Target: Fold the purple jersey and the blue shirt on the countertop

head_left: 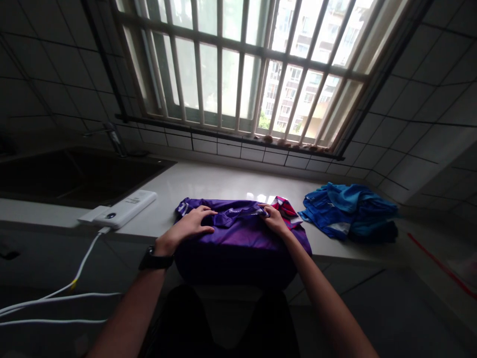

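A purple sports shirt [238,237] lies across the front of the white counter, with its lower part hanging over the edge. White lettering shows near its top, and a red and white patterned part sticks out at the upper right. On the left of the shirt, my left hand [192,224] rests with its fingers spread on the cloth; a black watch [156,259] is on that wrist. My right hand [275,219] has its fingers closed on the shirt's upper edge, gripping the fabric near the red part.
Several blue garments [350,209] are heaped on the counter [219,176] to the right. A white power bank [128,209] with a plugged-in white cable [86,258] sits at the left, beside the dark sink [74,174] and its faucet [116,139]. Behind is a barred window [238,54].
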`<action>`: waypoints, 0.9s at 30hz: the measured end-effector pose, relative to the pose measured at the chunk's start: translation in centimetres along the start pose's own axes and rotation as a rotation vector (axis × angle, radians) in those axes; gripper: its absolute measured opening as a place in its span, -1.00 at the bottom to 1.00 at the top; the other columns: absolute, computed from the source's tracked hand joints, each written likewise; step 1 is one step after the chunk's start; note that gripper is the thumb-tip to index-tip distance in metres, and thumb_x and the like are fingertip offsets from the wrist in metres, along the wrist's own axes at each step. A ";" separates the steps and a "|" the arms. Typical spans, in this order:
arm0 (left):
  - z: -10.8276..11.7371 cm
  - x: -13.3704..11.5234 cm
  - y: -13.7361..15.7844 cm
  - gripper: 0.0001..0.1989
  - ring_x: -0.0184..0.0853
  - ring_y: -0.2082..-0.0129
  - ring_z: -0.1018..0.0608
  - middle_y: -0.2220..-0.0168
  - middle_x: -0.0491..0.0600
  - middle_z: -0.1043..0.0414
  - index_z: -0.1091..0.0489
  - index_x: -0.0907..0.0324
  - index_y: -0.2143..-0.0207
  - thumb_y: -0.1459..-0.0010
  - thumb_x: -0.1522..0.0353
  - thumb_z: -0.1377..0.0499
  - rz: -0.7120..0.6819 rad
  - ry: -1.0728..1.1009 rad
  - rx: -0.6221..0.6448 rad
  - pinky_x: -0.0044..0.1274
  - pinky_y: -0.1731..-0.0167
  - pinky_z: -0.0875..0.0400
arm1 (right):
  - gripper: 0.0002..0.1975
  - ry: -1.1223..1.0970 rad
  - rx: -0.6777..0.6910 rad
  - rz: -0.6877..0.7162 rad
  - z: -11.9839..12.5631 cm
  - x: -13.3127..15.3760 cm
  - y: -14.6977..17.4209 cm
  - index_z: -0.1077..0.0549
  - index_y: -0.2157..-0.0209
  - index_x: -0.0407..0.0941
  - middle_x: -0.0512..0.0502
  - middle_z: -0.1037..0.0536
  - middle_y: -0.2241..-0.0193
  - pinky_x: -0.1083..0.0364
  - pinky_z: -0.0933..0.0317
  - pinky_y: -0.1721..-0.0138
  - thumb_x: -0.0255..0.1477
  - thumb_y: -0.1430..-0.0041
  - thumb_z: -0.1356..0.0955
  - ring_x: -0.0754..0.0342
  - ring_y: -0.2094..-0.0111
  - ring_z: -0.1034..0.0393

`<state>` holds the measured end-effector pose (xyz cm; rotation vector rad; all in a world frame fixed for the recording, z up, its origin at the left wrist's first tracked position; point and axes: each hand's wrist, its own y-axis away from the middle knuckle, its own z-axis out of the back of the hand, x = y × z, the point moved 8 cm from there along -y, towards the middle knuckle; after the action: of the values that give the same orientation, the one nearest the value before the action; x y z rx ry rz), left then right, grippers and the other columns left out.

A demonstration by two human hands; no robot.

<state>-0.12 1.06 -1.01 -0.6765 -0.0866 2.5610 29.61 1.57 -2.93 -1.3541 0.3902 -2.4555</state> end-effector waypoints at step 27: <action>-1.1 0.7 -3.3 -0.86 -0.12 0.17 -0.63 0.22 0.07 -0.61 -0.47 0.12 0.38 -0.01 0.44 -0.12 0.084 0.003 0.114 -0.39 0.07 -0.48 | -0.90 0.309 0.203 -0.024 1.8 3.6 4.2 -0.55 0.29 -0.07 -0.12 -0.60 0.14 0.04 -0.38 0.06 -0.45 -0.12 -0.50 -0.04 0.14 -0.50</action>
<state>1.35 4.22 -1.70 -0.6536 0.0907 2.6219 29.90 -3.80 -0.80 -0.9063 0.1862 -2.6458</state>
